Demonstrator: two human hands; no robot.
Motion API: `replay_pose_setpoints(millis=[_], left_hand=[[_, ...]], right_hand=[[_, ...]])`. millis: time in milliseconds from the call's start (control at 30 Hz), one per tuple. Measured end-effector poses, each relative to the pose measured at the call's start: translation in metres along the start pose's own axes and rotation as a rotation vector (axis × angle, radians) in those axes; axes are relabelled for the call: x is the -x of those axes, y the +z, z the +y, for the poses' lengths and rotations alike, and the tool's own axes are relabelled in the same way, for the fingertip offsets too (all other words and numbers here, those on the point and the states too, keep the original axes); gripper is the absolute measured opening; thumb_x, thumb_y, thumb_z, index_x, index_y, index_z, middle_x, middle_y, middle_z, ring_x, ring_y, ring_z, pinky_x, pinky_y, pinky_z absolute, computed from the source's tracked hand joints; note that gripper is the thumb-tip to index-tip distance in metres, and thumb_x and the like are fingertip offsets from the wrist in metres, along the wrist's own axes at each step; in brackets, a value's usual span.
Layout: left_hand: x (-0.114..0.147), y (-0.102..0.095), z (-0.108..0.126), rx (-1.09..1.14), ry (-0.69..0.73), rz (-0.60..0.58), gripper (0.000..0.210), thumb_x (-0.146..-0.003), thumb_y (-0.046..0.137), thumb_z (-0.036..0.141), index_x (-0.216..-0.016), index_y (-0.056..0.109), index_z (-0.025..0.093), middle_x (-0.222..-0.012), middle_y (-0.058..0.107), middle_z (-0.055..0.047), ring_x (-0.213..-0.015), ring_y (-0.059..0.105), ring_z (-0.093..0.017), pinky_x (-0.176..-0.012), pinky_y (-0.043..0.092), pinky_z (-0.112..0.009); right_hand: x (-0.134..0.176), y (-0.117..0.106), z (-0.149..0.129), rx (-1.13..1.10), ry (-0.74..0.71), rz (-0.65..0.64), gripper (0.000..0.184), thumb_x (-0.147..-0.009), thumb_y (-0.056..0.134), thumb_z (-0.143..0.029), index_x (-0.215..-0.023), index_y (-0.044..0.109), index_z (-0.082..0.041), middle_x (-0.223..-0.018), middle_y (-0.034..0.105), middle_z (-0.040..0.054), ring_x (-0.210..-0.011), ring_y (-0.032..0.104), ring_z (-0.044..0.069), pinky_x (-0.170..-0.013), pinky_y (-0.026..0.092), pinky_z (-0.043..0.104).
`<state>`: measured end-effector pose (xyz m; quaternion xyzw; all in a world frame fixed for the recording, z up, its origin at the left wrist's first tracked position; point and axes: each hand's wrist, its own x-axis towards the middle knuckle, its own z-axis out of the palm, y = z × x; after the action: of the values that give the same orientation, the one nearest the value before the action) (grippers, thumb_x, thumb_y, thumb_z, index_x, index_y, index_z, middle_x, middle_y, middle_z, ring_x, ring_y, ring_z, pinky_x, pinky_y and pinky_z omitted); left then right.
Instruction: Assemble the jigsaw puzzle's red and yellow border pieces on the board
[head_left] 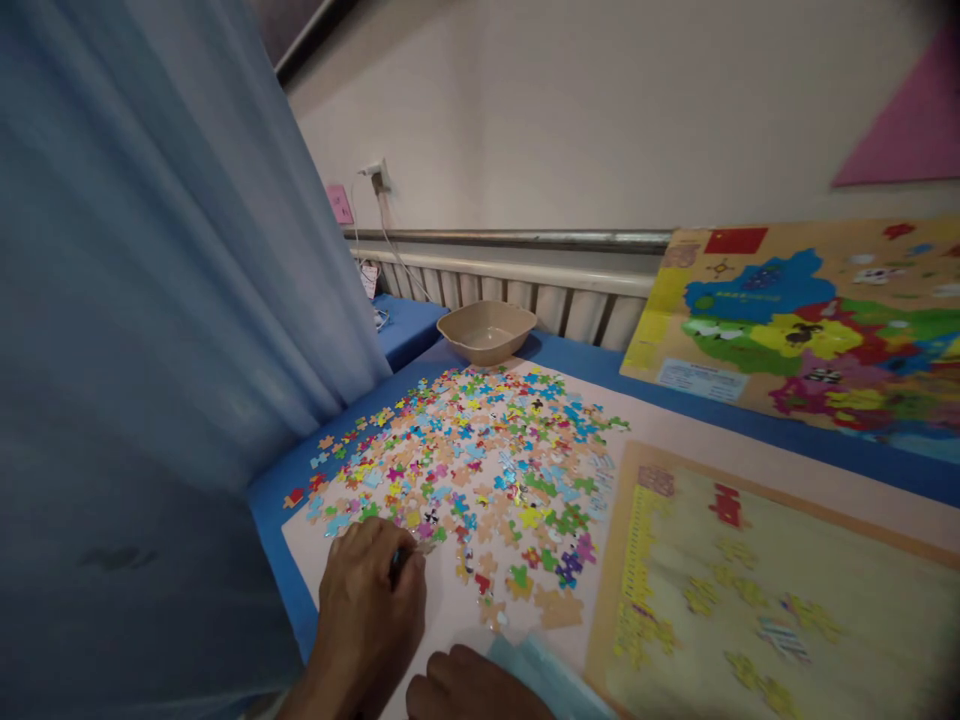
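My left hand (371, 590) rests at the near left edge of a wide spread of loose jigsaw puzzle pieces (465, 440). Its fingers are curled in, and a small dark shape shows between thumb and forefinger, too hidden to name. At the bottom edge, my right hand (472, 688) has its fingers bent under, so whatever they hold is out of sight. Beside it lies a light blue, folded, sheet-like thing (544, 675). To the right is a puzzle tray (611, 590) with a tan border, a yellow strip, a red piece and several yellow pieces inside.
A beige plastic basin (487, 335) stands at the back on the blue table (577, 355). A colourful map picture (795, 330) leans against the wall rail. The pieces lie mostly on a pale pink sheet (450, 585). A blue curtain (150, 300) hangs close on the left.
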<state>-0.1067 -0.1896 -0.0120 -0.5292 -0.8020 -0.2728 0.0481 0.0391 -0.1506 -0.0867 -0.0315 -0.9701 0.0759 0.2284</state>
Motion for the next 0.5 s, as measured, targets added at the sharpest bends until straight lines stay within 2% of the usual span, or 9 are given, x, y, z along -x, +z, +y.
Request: replay_pose_setpoints(millis=[100,167,267,367,500], left_hand=[[-0.004,-0.002,0.0,0.091,-0.027,-0.02,0.012,-0.09,0.06,0.018,-0.079,0.063,0.022,-0.081,0.064,0.0,-0.084,0.057,-0.022,-0.08,0.041,-0.042],[-0.006,-0.003,0.001,0.109,-0.005,-0.022,0.011,-0.09,0.061,0.018,-0.082,0.066,0.023,-0.081,0.065,0.0,-0.083,0.059,-0.021,-0.08,0.042,-0.041],[-0.005,-0.005,0.004,0.1,0.14,0.017,0.014,-0.094,0.062,0.017,-0.082,0.067,0.023,-0.079,0.065,0.0,-0.079,0.058,-0.019,-0.077,0.041,-0.039],[0.002,-0.007,0.005,0.071,0.322,0.021,0.014,-0.096,0.061,0.014,-0.085,0.067,0.022,-0.082,0.066,-0.001,-0.078,0.056,-0.018,-0.076,0.039,-0.039],[0.016,-0.012,-0.003,0.099,0.455,-0.01,0.016,-0.094,0.062,0.008,-0.1,0.066,0.022,-0.093,0.07,-0.002,-0.083,0.059,-0.018,-0.076,0.042,-0.037]], right_hand=[[0.0,0.004,-0.005,-0.031,0.005,-0.013,0.027,-0.094,0.065,-0.042,-0.076,0.057,-0.024,-0.06,0.063,-0.0034,-0.056,0.058,0.017,-0.055,0.049,0.027],[0.002,0.006,-0.007,-0.027,-0.001,0.001,0.026,-0.095,0.063,-0.038,-0.075,0.056,-0.024,-0.059,0.063,-0.0029,-0.057,0.058,0.017,-0.058,0.05,0.028],[0.004,0.004,-0.007,-0.024,0.02,0.035,0.028,-0.097,0.059,-0.038,-0.073,0.056,-0.024,-0.059,0.062,-0.0016,-0.057,0.059,0.017,-0.054,0.048,0.027],[0.004,0.003,-0.006,-0.054,0.073,-0.012,0.033,-0.097,0.06,-0.047,-0.075,0.058,-0.023,-0.061,0.063,-0.0012,-0.058,0.06,0.018,-0.049,0.046,0.026],[0.003,0.002,-0.006,-0.079,0.066,-0.055,0.038,-0.102,0.053,-0.05,-0.08,0.061,-0.021,-0.066,0.065,-0.0009,-0.061,0.06,0.016,-0.055,0.048,0.024]])
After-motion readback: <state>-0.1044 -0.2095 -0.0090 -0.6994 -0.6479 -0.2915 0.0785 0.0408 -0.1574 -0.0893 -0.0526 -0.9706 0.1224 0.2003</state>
